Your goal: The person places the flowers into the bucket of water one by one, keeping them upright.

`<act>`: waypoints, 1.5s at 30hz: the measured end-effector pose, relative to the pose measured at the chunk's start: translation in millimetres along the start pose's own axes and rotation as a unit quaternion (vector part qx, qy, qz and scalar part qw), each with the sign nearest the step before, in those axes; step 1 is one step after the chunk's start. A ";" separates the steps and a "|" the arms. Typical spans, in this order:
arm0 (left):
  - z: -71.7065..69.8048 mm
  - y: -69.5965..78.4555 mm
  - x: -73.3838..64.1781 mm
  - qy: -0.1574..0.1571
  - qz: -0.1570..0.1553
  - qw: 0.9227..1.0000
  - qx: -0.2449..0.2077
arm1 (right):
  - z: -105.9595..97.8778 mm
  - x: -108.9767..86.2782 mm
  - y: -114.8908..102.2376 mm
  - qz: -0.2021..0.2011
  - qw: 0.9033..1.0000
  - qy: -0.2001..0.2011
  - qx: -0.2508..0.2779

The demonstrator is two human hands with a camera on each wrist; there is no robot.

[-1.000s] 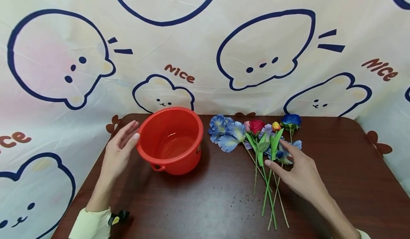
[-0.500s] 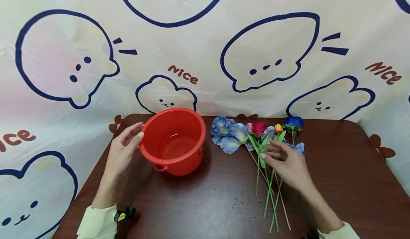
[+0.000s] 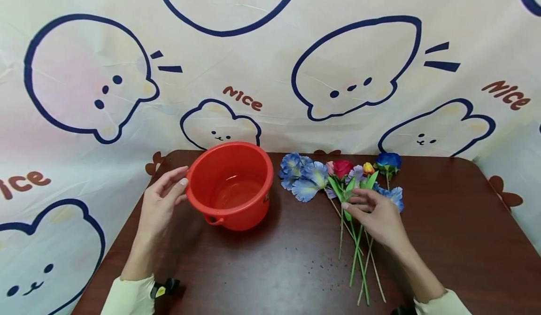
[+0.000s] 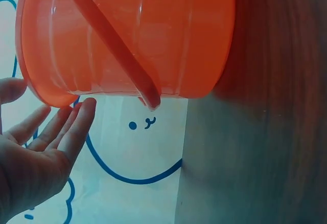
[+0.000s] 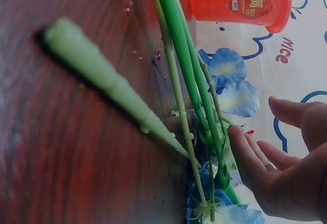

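A red plastic bucket (image 3: pixel 243 216) stands upright on the left of the table. My left hand (image 3: pixel 158 207) is at its left side, fingertips right at the rim and thumb apart. In the left wrist view the bucket's handle (image 4: pixel 110 38) hangs down its side. Artificial flowers lie in a bunch to the right: pale blue blooms (image 3: pixel 306 188), a red rose (image 3: pixel 343 168), a yellow-orange tulip (image 3: pixel 368 168) and a blue rose (image 3: pixel 388 161). Over their green stems (image 5: pixel 196 96) is my right hand (image 3: pixel 382 221), fingers loosely bent near the leaves, thumb spread from them; it hides some petals.
Dark crumbs (image 3: pixel 321 263) are scattered on the brown wooden table (image 3: pixel 262 277) left of the stems. A cloth printed with cartoon bears (image 3: pixel 270 71) hangs behind the table. A black strap (image 3: pixel 166 288) shows at my left sleeve.
My right hand has moved left over the flowers and its fingers have bent. My left hand has come up to the bucket's rim. Bucket and flowers lie as before; the view has shifted slightly.
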State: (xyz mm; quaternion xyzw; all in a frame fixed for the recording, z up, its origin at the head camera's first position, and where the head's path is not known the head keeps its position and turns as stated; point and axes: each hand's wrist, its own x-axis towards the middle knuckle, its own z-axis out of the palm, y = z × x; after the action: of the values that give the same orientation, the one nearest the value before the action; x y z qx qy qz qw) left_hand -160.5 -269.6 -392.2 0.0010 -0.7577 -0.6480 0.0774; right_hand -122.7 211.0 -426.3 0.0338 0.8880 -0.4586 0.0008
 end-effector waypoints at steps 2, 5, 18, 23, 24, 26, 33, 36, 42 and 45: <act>0.6 0.1 -2.8 0.003 -0.005 1.000 -0.002 | -0.6 0.7 0.3 0.002 1.000 0.000 0.001; 3.2 0.6 -5.3 0.008 -0.019 1.000 -0.004 | -1.2 0.8 1.9 0.007 1.000 -0.001 0.004; 7.6 -1.0 -8.5 0.047 -0.019 0.998 -0.031 | 3.0 5.7 5.7 0.052 0.997 -0.018 0.048; 6.9 -1.1 -8.0 0.049 -0.019 0.998 -0.035 | 5.6 10.6 4.9 0.070 0.994 -0.035 0.080; 6.9 -1.0 -7.9 0.049 -0.019 0.998 -0.034 | 6.0 11.8 5.0 0.069 0.993 -0.040 0.083; 7.2 -0.8 -7.9 0.049 -0.018 0.998 -0.032 | 7.3 14.8 5.5 0.066 0.993 -0.050 0.085; 8.6 -0.6 -7.4 0.048 -0.008 0.998 -0.029 | 16.0 26.0 7.4 0.073 0.992 -0.068 0.075; 9.0 -0.7 -7.3 0.048 -0.004 0.998 -0.031 | 21.3 29.2 7.9 0.075 0.992 -0.072 0.074; 9.6 -0.9 -6.7 0.050 0.000 0.998 -0.029 | 28.3 34.6 6.7 0.084 0.990 -0.068 0.087; 9.5 -1.4 -6.9 0.054 -0.002 0.998 -0.025 | 29.2 36.5 6.2 0.081 0.990 -0.068 0.088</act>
State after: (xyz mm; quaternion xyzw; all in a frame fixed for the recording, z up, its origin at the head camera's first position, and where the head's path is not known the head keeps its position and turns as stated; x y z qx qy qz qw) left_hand -154.9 -259.7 -395.8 0.0353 -0.7362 -0.6657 0.1168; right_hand -159.5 193.0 -449.4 0.0744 0.8362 -0.5349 0.0953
